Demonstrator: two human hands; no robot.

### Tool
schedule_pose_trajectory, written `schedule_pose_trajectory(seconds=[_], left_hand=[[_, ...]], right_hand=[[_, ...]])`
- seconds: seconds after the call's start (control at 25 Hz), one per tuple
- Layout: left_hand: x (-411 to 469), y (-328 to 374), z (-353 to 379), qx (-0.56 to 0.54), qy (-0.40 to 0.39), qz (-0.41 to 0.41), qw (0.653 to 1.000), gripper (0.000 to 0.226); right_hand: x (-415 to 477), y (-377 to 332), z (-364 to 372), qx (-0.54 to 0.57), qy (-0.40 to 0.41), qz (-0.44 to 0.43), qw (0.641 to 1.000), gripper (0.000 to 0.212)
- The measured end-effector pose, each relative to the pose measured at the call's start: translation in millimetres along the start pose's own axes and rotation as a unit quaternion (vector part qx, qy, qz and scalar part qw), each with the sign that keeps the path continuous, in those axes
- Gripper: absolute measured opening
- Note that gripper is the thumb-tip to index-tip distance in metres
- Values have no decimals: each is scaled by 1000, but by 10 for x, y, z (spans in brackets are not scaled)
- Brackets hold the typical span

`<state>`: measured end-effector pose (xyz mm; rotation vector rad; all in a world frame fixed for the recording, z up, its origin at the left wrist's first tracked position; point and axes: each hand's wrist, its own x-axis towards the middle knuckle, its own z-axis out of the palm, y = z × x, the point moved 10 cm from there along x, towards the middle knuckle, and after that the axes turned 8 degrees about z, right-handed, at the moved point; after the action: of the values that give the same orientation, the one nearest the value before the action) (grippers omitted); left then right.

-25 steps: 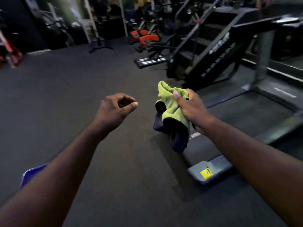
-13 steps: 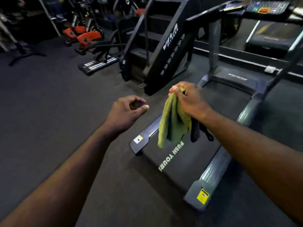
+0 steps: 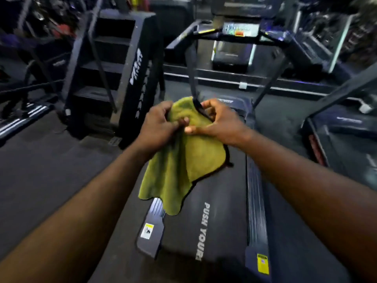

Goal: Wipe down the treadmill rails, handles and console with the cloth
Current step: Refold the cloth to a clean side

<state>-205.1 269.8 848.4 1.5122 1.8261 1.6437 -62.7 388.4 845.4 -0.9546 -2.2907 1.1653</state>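
Observation:
A green cloth (image 3: pixel 179 170) with a dark edge hangs spread between both hands, above the treadmill belt (image 3: pixel 220 201). My left hand (image 3: pixel 159 125) pinches its upper left part and my right hand (image 3: pixel 218 121) grips its upper right part, thumbs close together. The treadmill stands straight ahead: grey side rails (image 3: pixel 255 201) flank the belt, two uprights rise to the dark handles (image 3: pixel 183 40), and the lit console (image 3: pixel 240 29) sits at the top.
A black stair-climber machine (image 3: pixel 114 68) stands left of the treadmill. Another treadmill (image 3: pixel 344 139) is on the right. Dark rubber floor (image 3: pixel 51 170) lies to the left. More gym machines fill the background.
My view has turned to face the treadmill head-on. My left hand has come over and taken hold of the cloth, which now hangs spread between both hands instead of dangling from the right.

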Motion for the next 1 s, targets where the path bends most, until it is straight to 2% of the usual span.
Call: schedule_pose_trajectory(seconds=[0.08,0.12,0.28,0.36,0.4,0.48,0.56,0.64,0.72,0.76,0.8,0.88,0.92,1.0], left_hand=[[313,-64,-119,-30,6,-13,999,21],[439,-83,-134,-43,3,-19,999,23],[958,-74,-129,-21,-23,3,1000,18],[1274,-48,-42,-30,-32,5,999,8],[1422,-46,11,-44,-32,2,999,10],[1684,-116,171,-76,-35,2,997,20],[1912,-212,410,-84,-55,26,995,31],[2180,-227,727,-48,-114,91,988,65],[2532,-305,1136,65,-213,155,963,95],[2751,-348,1309,117,-245,182,945,93],[3011,-362,1470,149,-263,199,932,77],[3570,-292,1735,182,-276,197,923,32],[3785,-260,1832,204,-285,190,917,22],[4194,-156,1950,247,-274,188,910,24]], right_hand=[[96,300,47,51,-72,70,994,58],[122,393,-1,84,-70,92,990,49],[355,436,-489,213,37,118,969,47],[565,416,-765,248,75,130,957,44],[678,445,-890,264,94,141,949,42],[912,589,-1114,304,148,148,929,39],[1138,788,-1391,321,236,116,910,39],[1401,960,-1684,274,293,66,914,40],[1757,1092,-1987,187,299,30,935,36],[1950,1184,-2175,151,294,27,943,33],[2140,1298,-2401,131,290,29,948,32],[2449,1509,-2835,112,282,43,952,33],[2566,1579,-2977,104,277,56,954,35],[2823,1588,-3181,78,243,91,963,34]])
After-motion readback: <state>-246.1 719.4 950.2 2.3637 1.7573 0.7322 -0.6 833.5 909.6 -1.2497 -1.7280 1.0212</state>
